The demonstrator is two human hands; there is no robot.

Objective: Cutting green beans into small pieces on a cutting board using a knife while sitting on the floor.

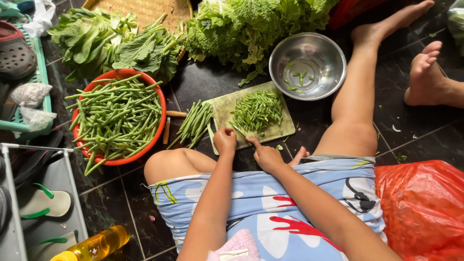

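I sit on the dark tiled floor with a pale green cutting board [275,129] in front of my knees. A heap of chopped green beans [257,110] lies on it. A bundle of whole green beans [194,123] rests across the board's left edge. My left hand [224,140] is closed at the board's near edge, apparently on bean ends. My right hand [267,155] holds a knife [239,132] whose blade points up toward the left hand. A red bowl [153,134] full of long green beans stands at the left.
A steel bowl [307,65] with a few bean scraps sits behind the board. Leafy greens [251,24] and a woven tray [145,8] lie at the back. A red plastic bag [423,203] is at right, a rack with sandals [43,203] and a yellow bottle [96,245] at left.
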